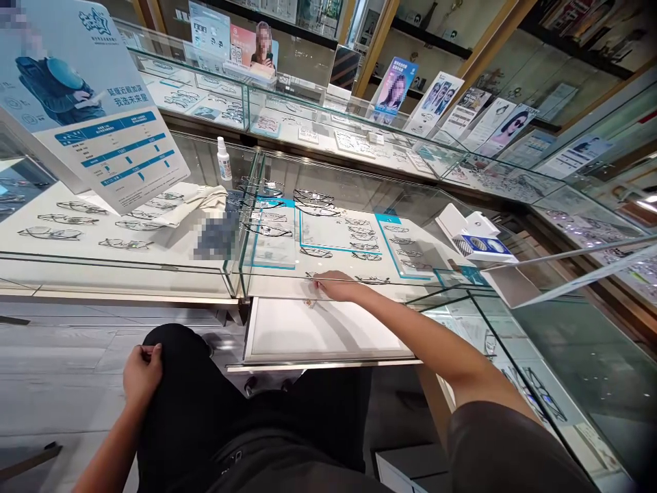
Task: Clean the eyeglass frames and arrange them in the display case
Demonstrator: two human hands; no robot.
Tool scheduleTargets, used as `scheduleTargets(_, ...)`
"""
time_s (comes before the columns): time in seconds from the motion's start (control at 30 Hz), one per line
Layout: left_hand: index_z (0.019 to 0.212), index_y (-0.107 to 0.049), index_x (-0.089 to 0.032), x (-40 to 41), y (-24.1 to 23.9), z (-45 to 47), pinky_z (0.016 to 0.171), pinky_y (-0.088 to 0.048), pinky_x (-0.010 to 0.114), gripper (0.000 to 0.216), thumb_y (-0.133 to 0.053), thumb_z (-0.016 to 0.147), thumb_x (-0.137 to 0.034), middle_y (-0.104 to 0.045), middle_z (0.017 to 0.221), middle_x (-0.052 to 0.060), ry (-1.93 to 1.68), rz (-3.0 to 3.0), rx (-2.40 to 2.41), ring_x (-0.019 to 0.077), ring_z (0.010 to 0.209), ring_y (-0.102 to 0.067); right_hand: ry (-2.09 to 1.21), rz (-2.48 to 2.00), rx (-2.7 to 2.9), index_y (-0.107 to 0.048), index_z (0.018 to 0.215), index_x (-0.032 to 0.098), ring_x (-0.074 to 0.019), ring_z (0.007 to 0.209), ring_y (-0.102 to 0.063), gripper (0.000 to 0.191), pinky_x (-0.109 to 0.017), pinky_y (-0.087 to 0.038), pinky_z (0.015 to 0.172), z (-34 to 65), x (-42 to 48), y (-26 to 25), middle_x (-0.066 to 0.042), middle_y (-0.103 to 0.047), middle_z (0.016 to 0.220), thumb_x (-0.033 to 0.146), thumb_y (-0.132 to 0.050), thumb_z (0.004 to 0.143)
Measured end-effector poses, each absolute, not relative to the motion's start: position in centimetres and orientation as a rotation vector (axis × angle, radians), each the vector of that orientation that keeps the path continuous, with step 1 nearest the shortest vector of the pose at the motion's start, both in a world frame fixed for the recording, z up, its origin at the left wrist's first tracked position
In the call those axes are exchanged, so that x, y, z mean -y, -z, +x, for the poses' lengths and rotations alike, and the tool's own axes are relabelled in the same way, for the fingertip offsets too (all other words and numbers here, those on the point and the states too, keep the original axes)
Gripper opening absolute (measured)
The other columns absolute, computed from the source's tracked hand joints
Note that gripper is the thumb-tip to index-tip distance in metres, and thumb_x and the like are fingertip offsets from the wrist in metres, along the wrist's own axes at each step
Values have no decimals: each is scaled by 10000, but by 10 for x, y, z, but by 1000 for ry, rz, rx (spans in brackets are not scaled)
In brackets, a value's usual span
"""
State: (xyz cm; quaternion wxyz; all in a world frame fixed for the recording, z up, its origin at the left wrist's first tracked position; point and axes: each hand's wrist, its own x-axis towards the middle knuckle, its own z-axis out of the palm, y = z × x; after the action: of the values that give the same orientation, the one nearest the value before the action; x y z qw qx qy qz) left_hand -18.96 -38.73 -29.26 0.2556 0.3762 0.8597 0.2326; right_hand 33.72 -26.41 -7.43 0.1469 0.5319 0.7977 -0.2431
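Observation:
My right hand (pixel 336 285) reaches over the pulled-out white drawer (pixel 328 335) into the glass display case. Its fingers are pinched on a pair of eyeglasses (pixel 310 275), of which only a small dark part shows beside the fingertips. To its right lies another pair of glasses (pixel 373 280) on the white shelf. Behind the hand, more glasses (pixel 315 253) stand in rows, some on blue-edged clear panels (pixel 339 248). My left hand (pixel 142 374) rests by my left knee, fingers curled in, with nothing seen in them.
A large printed sign (pixel 128 161) stands on the left counter, near a white spray bottle (pixel 224 161) and a cream cloth (pixel 198 205). An opened white box (pixel 482 239) sits on the glass at right. Glass edges (pixel 287 276) frame the case around my right arm.

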Motion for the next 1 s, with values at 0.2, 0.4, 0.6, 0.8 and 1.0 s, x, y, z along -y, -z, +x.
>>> scheduleTargets(0.2, 875, -508, -251, 394, 295, -194, 731, -416, 355, 271, -576, 938, -505, -642, 849, 46, -664, 995, -2360, 264, 799, -610, 1161, 1062, -2362, -783, 1051, 199, -160, 743, -606, 253, -271, -382, 674, 305, 277, -3, -24, -742, 843, 411, -645, 1041)
scheduleTargets(0.4, 887, -459, -261, 397, 289, -190, 715, -395, 360, 244, -541, 975, -473, -626, 836, 45, -627, 950, -2388, 273, 771, -587, 1001, 1636, -2709, -779, 990, 153, -169, 782, -599, 343, -304, -431, 724, 328, 189, -56, -71, -762, 962, 417, -571, 1062)
scheduleTargets(0.6, 916, -501, -254, 401, 291, -192, 721, -404, 353, 263, -535, 990, -503, -664, 870, 61, -645, 913, -2382, 274, 793, -610, -84, 1789, -2736, -837, 1018, 177, -325, 1242, -565, 135, -465, -460, 1077, 349, 107, -33, -134, -764, 1283, 231, -723, 969)
scheduleTargets(0.8, 925, -495, -257, 400, 293, -195, 724, -409, 368, 246, -530, 986, -493, -698, 881, 80, -671, 852, -2408, 298, 810, -633, -98, 1708, -2618, -817, 1088, 189, -330, 1326, -546, 202, -474, -455, 1120, 349, 81, -19, -122, -770, 1370, 167, -716, 914)
scheduleTargets(1.0, 933, -506, -258, 402, 295, -196, 727, -430, 376, 260, -523, 1005, -507, -734, 897, 83, -698, 856, -2366, 307, 823, -666, -98, 1716, -2585, -813, 966, 201, -318, 1303, -589, 109, -451, -439, 1124, 345, 81, -17, -116, -819, 1239, 174, -727, 904)
